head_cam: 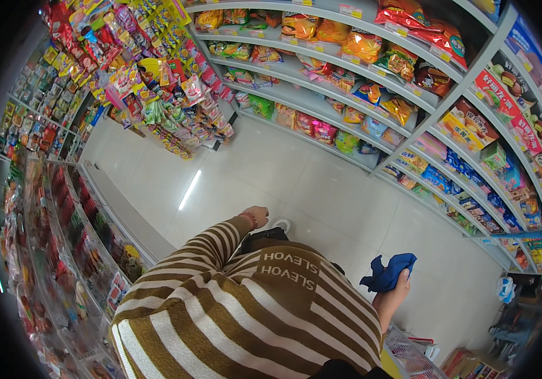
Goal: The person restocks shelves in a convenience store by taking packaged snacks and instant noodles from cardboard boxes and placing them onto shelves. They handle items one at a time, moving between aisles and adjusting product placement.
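Observation:
A crumpled dark blue cloth (387, 274) is gripped in my right hand (394, 294), held out to the right of my body above the floor. The thumb lies along the cloth's edge, while the other fingers are mostly hidden. My left hand (257, 216) hangs in front of my body, with a red beaded bracelet (250, 219) on its wrist. Seen from the back, it touches nothing visible, and its fingertips are hidden. Just beyond it, the tip of a white shoe (282, 224) shows on the pale tiled floor (327, 208).
Grey shelves (308, 87) of bagged snacks curve across the far side, with boxed biscuits (467, 124) at right. A rack of hanging candy packets (157, 90) juts out at upper left. Clear bins of packaged food (86, 237) line the left. A wire basket (406, 350) stands at lower right.

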Action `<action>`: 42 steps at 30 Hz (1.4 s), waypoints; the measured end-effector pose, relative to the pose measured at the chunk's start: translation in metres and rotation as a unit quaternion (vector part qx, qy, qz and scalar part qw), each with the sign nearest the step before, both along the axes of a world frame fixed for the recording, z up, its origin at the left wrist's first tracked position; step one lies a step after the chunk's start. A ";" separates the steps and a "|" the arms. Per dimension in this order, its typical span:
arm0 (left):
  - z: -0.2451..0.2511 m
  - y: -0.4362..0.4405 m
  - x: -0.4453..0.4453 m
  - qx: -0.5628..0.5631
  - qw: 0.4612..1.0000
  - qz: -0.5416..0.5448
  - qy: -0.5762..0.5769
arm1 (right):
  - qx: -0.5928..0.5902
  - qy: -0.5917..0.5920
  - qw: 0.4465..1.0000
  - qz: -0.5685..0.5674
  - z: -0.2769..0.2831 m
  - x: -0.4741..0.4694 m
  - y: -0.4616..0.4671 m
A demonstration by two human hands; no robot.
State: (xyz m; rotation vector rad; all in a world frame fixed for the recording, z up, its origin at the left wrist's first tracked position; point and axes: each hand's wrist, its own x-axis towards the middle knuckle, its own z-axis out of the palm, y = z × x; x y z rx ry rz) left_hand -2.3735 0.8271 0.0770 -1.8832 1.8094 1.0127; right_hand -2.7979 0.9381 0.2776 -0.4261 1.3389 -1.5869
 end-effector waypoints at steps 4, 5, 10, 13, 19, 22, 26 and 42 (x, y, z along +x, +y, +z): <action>-0.003 0.012 0.003 0.009 1.000 0.016 -0.005 | -0.005 0.008 1.000 0.007 0.010 0.003 -0.007; -0.011 0.017 0.008 0.010 1.000 0.020 -0.008 | -0.006 0.010 1.000 0.012 0.014 0.005 -0.010; -0.041 0.041 0.034 0.054 0.997 0.041 -0.042 | -0.006 0.010 1.000 0.018 0.007 0.000 -0.008; -0.045 0.048 0.038 0.078 0.994 0.045 -0.056 | 0.006 0.011 1.000 0.023 0.006 -0.004 -0.004; -0.035 0.033 0.024 0.052 0.997 0.022 -0.047 | 0.005 0.004 1.000 0.017 0.012 -0.005 -0.003; -0.025 0.022 0.016 0.007 1.000 0.014 -0.016 | 0.009 0.005 1.000 -0.005 0.011 -0.004 -0.006; -0.022 0.009 0.006 0.002 1.000 0.003 0.009 | 0.010 0.004 0.999 0.040 0.016 -0.005 -0.004; -0.035 -0.003 0.026 0.008 0.998 -0.038 -0.045 | 0.013 0.002 1.000 0.006 0.018 -0.006 0.000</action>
